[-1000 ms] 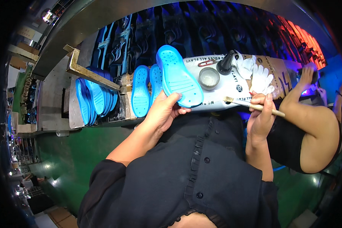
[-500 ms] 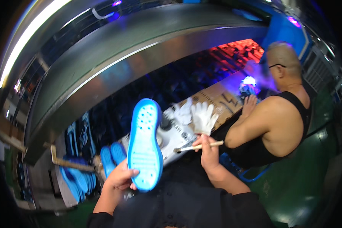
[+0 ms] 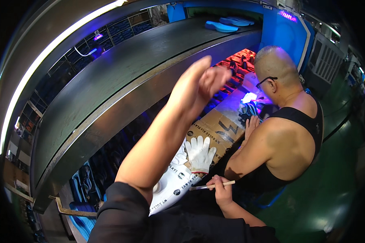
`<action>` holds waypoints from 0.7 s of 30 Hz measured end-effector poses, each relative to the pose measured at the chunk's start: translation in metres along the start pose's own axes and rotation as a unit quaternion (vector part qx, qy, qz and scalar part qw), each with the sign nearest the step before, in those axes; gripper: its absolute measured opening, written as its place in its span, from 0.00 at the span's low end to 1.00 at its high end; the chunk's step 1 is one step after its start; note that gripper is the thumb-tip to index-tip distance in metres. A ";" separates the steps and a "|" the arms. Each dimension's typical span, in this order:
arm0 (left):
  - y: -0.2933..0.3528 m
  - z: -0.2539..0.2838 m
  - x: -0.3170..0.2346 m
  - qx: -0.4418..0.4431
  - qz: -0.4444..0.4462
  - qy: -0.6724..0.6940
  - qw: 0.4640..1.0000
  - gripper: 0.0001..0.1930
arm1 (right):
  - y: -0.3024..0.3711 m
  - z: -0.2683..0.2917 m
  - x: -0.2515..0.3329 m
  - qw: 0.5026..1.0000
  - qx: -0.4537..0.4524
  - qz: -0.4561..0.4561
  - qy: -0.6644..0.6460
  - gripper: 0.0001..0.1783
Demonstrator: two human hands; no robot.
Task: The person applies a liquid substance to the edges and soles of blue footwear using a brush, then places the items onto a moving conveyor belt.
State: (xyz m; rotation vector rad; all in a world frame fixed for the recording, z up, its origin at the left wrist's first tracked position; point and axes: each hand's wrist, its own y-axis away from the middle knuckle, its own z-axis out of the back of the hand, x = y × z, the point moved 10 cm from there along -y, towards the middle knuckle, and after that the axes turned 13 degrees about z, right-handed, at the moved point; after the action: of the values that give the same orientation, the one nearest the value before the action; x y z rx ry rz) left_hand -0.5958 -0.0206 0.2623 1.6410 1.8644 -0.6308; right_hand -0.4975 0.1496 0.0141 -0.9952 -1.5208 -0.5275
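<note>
My left hand (image 3: 210, 79) is raised over the conveyor's front edge, blurred, its thumb apart from loosely curled fingers, with nothing visible in it. Low at the centre, my right hand (image 3: 222, 189) grips a brush (image 3: 207, 186) by its pale handle, the bristle end pointing left. A white glove (image 3: 200, 154) lies just beyond that hand on the work surface. Under it, a white printed sheet (image 3: 170, 194) covers the near part, with a round white container (image 3: 156, 187) partly hidden by my left forearm. Blue shoe soles (image 3: 221, 26) rest on the far conveyor belt.
A dark conveyor belt (image 3: 109, 77) with a metal side runs across above the work surface. Close on my right, a co-worker (image 3: 284, 133) bends over a shoe (image 3: 248, 110) under bright light. Cardboard (image 3: 209, 135) lies between us. More blue soles (image 3: 83, 224) are at lower left.
My left hand has swung up and away toward the conveyor, and the blue sole it held is out of it. The right hand still holds the brush. The view has shifted.
</note>
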 end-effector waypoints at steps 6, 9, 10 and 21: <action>0.166 0.188 0.060 -0.219 0.013 -0.297 0.929 0.22 | 0.001 -0.005 -0.022 0.999 0.024 -0.008 -0.038 0.20; 0.337 0.299 0.071 -0.452 0.032 -0.494 0.742 0.18 | 0.008 -0.025 -0.028 0.997 0.041 -0.051 -0.050 0.20; 0.380 0.284 0.073 -0.528 0.066 -0.533 0.658 0.18 | 0.010 -0.028 -0.037 0.996 0.043 -0.052 -0.059 0.20; 0.594 0.378 0.261 -0.574 0.150 0.130 0.795 0.22 | 0.033 -0.098 -0.055 0.993 0.090 -0.055 -0.055 0.20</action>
State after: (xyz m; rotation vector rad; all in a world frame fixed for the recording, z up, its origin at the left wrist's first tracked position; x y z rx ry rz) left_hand 0.0120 -0.0086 -0.1784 1.0989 1.5185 0.8019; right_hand -0.4173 0.0728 -0.0242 -0.8150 -1.6979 -0.4096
